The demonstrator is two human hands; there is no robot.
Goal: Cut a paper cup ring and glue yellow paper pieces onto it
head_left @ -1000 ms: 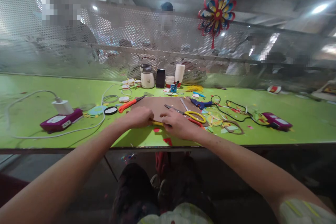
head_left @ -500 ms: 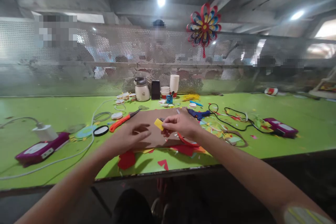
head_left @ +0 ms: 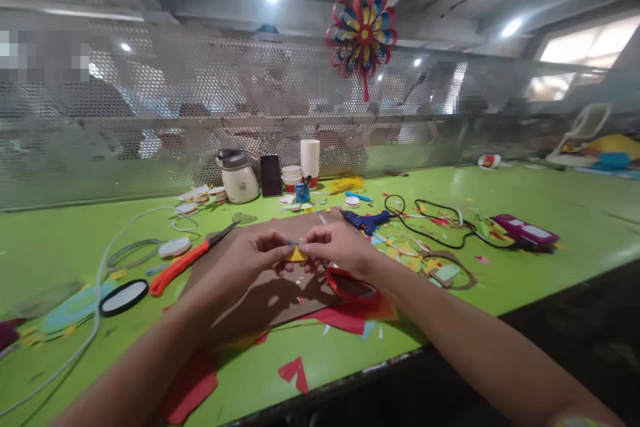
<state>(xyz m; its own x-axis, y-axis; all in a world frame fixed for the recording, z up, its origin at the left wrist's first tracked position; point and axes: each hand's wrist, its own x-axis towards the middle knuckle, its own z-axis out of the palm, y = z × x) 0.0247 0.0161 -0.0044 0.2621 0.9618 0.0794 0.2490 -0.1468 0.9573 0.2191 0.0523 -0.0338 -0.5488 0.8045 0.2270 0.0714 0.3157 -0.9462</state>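
My left hand (head_left: 253, 259) and my right hand (head_left: 337, 247) meet over a brown cardboard sheet (head_left: 270, 297), and both pinch a small yellow paper piece (head_left: 296, 254) held just above it. The fingers of both hands are closed on its edges. Red-handled scissors (head_left: 350, 283) lie under my right wrist on the cardboard. Red paper scraps (head_left: 345, 317) lie at the cardboard's near edge.
An orange utility knife (head_left: 180, 267) and a black-rimmed disc (head_left: 123, 297) lie to the left on the green table (head_left: 500, 280). A blue glue gun (head_left: 365, 220), black cable (head_left: 435, 227) and a magenta box (head_left: 525, 232) are right. A jug (head_left: 239, 177), phone and cups stand by the mesh screen.
My left hand has come up to join the right on the yellow piece, which only the right hand held before. The view has shifted right and closer to the table.
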